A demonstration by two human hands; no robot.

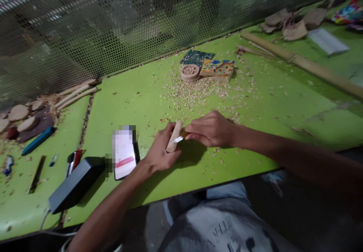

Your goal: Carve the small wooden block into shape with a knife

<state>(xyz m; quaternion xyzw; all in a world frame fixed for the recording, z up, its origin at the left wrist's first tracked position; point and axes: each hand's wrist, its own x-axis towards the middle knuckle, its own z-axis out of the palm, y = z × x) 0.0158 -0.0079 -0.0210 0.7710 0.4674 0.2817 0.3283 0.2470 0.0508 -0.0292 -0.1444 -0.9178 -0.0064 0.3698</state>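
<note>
My left hand point(162, 151) is closed around a short pale wooden piece point(174, 136), held upright just above the green table point(136, 97). My right hand point(211, 129) is closed on a small knife point(178, 139), its blade resting against the side of the wooden piece. Wood shavings point(198, 91) lie scattered on the table beyond both hands.
A phone point(124, 152) lies left of my left hand, beside a dark box point(75, 184). A round wooden dish point(190, 72) and painted tiles point(217, 69) sit farther back. Wooden discs and sticks point(75, 93) lie at the left; a long pole point(306, 66) at the right. Mesh screen behind.
</note>
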